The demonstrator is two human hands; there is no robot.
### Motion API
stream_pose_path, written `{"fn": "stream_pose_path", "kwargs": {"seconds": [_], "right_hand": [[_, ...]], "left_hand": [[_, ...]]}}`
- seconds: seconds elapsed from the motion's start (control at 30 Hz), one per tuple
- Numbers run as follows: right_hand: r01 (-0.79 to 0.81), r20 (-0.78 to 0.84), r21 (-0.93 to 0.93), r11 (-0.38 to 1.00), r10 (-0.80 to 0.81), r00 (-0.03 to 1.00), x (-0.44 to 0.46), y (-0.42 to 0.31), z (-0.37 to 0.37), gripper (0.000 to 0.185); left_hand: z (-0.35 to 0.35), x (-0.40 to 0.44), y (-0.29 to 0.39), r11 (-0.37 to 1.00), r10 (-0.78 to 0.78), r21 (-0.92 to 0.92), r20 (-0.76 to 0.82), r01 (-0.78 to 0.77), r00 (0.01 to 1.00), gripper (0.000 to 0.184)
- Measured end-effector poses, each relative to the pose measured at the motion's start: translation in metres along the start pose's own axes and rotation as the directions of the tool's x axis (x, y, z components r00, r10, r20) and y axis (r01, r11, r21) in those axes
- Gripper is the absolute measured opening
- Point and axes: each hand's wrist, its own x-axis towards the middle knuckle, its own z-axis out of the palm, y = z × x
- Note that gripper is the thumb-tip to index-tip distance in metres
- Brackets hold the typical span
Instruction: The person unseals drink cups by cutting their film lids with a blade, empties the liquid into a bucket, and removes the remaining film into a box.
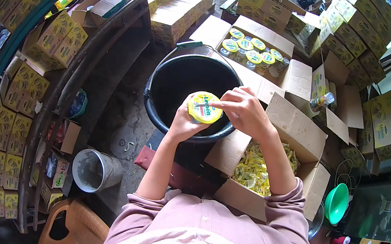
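My left hand [185, 129] is closed around a jar with a round yellow "Lemon" lid [205, 107], its top tilted up toward me. The jar is above the near side of a big black bucket [161, 79]. My right hand [247, 112] reaches in from the right, its index finger stretched out and touching the lid. The other fingers of that hand are curled, its thumb is mostly hidden, and I see nothing held in it. Below my right forearm, an open carton [311, 190] holds many small yellow wrapped packets [254, 168].
Behind the bucket, a cardboard box [288, 78] holds several yellow-lidded jars [253, 56]. Another jar [322, 101] lies on box flaps at right. A grey pail [97, 172] and an orange chair [76, 225] stand left. A green bowl [336, 203] sits right. Stacked yellow cartons [377, 124] surround the workplace.
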Motion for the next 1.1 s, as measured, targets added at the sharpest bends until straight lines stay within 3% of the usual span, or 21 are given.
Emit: {"fn": "stream_pose_path", "kwargs": {"seconds": [0.37, 1.1], "right_hand": [[0.002, 0.011, 0.001, 1.000, -0.002, 1.000, 0.000, -0.001, 0.003, 0.040], [0.063, 0.125, -0.135, 0.989, -0.046, 0.991, 0.001, 0.008, 0.005, 0.032]], "left_hand": [[-0.002, 0.000, 0.000, 1.000, 0.001, -0.018, 0.015, -0.001, 1.000, 0.056], [0.000, 0.001, -0.003, 0.998, 0.010, 0.063, 0.032, -0.012, 0.999, 0.055]]}}
